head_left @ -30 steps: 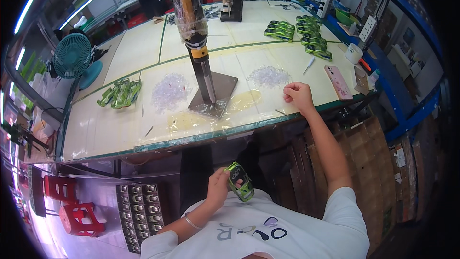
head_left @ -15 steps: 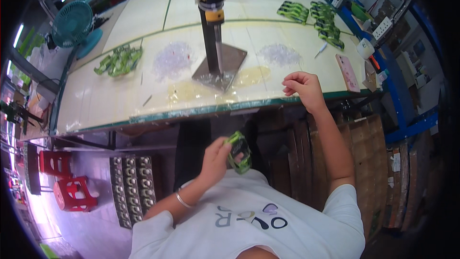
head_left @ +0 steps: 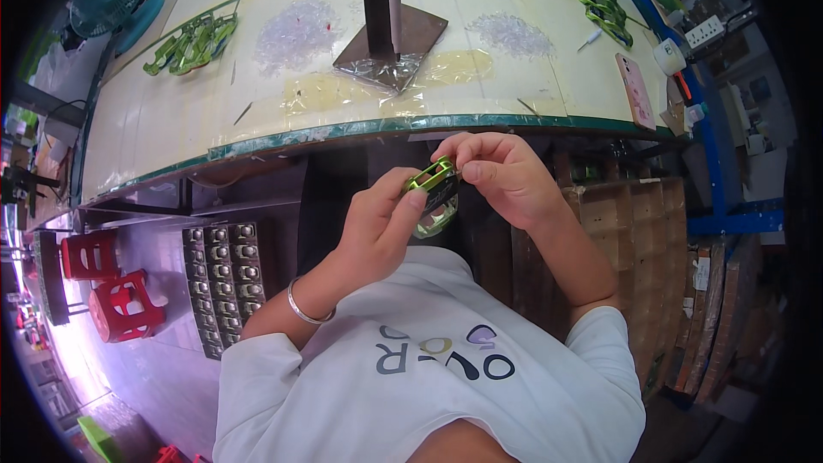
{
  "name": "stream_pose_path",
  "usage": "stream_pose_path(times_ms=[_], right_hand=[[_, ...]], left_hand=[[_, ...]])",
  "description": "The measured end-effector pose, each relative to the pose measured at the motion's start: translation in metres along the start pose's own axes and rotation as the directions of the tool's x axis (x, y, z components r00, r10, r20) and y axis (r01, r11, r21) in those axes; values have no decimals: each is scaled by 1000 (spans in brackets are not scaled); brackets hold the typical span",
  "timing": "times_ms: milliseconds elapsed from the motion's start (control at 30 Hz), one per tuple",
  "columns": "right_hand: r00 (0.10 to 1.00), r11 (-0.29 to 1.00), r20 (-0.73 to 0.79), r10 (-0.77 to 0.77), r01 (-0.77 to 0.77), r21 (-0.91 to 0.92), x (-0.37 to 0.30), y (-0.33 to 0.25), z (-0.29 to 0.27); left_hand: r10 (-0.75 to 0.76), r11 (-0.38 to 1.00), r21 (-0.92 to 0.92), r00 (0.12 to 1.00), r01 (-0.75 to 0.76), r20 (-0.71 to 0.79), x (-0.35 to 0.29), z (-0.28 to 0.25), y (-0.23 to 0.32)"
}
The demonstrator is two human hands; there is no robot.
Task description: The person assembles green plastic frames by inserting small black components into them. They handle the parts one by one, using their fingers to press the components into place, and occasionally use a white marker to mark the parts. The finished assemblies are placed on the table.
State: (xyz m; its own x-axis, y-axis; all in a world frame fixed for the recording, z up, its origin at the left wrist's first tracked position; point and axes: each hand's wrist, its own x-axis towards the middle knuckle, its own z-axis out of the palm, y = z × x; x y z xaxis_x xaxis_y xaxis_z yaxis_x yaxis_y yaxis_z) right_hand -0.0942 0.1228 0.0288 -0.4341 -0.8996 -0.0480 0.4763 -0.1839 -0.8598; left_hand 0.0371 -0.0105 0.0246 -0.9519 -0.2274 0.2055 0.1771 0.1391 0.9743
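Observation:
Between my two hands, above my lap and just off the table's front edge, is a green-and-black plastic shell (head_left: pixel 439 193) with a clear lower part. My left hand (head_left: pixel 377 219) grips it from the left, thumb on its near face. The fingers of my right hand (head_left: pixel 501 176) are pinched together at the shell's upper right end. Whether a small piece is between them is hidden. Ahead on the table stands a press-like tool with a dark post (head_left: pixel 377 13) and a metal base plate (head_left: pixel 377 67). Heaps of small clear pieces lie left (head_left: pixel 296 34) and right (head_left: pixel 512 34) of it.
Green shells (head_left: pixel 193 41) lie at the table's left, with more green shells (head_left: pixel 604 2) at the far right. A pink phone (head_left: pixel 634 90) and thin sticks (head_left: pixel 243 113) rest on the tabletop. Red stools (head_left: pixel 127 307) and a compartment tray (head_left: pixel 221 279) stand lower left.
My right hand has come back from over the table to the shell. My left hand has raised the shell toward the table edge. A thin stick now shows where my right hand was.

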Motion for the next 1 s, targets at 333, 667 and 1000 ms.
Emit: stream_pose_path(times_ms=[333, 667, 1000], right_hand=[[1000, 997, 14, 23, -22, -71, -3, -4, 1], [987, 994, 122, 103, -101, -30, 0, -3, -11], [898, 528, 12, -440, 270, -805, -9, 23, 13]], left_hand=[[-48, 993, 112, 998, 42, 45, -1, -2, -1], [-5, 979, 200, 991, -22, 135, -3, -3, 1], [-165, 927, -339, 986, 161, 16, -2, -5, -11]])
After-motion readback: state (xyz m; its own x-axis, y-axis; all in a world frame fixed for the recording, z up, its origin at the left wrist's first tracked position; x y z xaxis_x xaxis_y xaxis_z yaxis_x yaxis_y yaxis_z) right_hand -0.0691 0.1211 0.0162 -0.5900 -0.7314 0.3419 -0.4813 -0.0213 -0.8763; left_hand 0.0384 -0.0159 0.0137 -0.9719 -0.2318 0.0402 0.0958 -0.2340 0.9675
